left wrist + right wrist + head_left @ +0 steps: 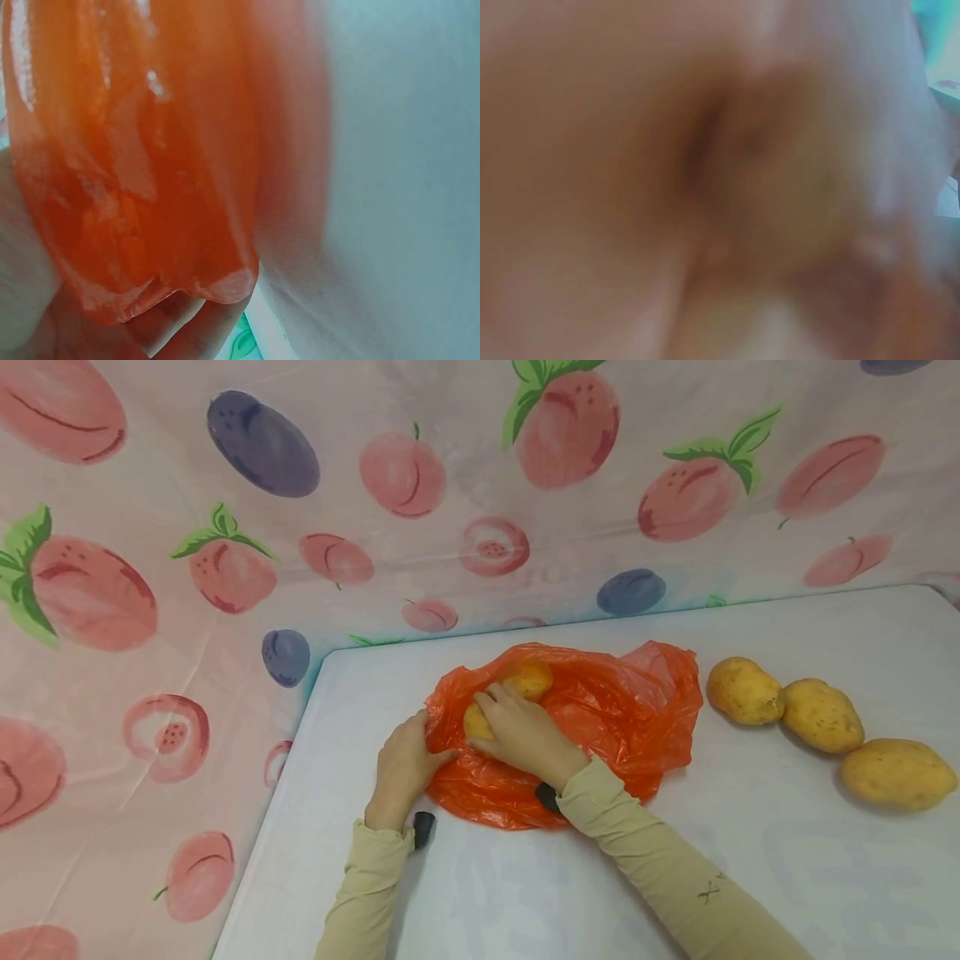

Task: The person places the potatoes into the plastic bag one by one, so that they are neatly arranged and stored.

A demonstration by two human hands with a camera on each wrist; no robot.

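A thin orange-red plastic bag [592,718] lies spread with its mouth facing up. On its left side my left hand [403,767] grips the rim, thumb inside and fingers behind. In the left wrist view the bag's film [142,172] hangs over those fingers. My right hand [528,737] reaches into the bag and holds a yellow potato [476,724], its fingers curled over the top. Just beyond it in the bag sits another potato [534,680]. The right wrist view is badly blurred, with a yellowish potato [802,180] close to the lens.
Three potatoes form a slanting row right of the bag: a far one [744,692], a middle one [823,716] and a near one [898,774]. All rest on a white table [525,893]. A fruit-printed cloth [465,452] hangs behind and to the left.
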